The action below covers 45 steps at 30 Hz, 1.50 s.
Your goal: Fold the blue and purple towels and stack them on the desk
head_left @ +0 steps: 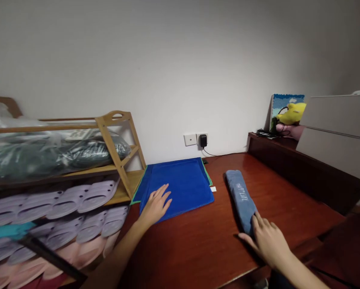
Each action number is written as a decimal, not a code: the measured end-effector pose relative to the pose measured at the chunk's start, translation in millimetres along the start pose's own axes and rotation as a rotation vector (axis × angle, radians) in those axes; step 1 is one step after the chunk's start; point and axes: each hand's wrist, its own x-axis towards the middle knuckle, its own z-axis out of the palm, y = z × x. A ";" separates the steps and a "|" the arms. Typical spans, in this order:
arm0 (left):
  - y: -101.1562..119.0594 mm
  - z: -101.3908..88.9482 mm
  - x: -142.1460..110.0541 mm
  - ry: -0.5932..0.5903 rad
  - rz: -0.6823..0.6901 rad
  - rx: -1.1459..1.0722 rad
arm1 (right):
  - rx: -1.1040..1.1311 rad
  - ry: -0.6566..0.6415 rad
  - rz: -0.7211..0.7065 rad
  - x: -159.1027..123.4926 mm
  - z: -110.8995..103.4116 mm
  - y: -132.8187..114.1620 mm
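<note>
A bright blue towel point(183, 182) lies folded flat on the dark wooden table point(204, 237), near the wall. My left hand point(156, 204) rests flat on its near left corner, fingers spread. To the right lies a grey-blue towel point(241, 195) rolled into a long tube with white lettering. My right hand point(268, 240) touches the near end of that roll, fingers stretched out over it and holding nothing.
A wooden rack point(116, 148) at the left holds bagged bedding and rows of lilac and pink slippers point(62, 208). A plugged charger point(203, 141) sits in the wall socket. A raised shelf point(300, 168) at the right carries a yellow plush toy point(293, 113) and grey boxes point(336, 132).
</note>
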 end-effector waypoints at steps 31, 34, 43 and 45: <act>88.0 -92.6 -141.2 -0.323 0.013 -0.291 | 0.439 -0.059 -0.570 1.1 -25.6 9.7; 77.8 -92.8 -148.3 -0.310 0.026 -0.289 | 0.473 -0.069 -0.591 -6.8 -26.5 4.4; 64.1 -108.6 -142.3 -0.200 -0.180 -0.553 | 0.795 -0.163 -0.398 -4.6 -23.4 -6.7; 60.1 -108.8 -136.6 -0.166 -0.231 -0.660 | 0.856 -0.172 -0.366 3.1 -26.6 -8.6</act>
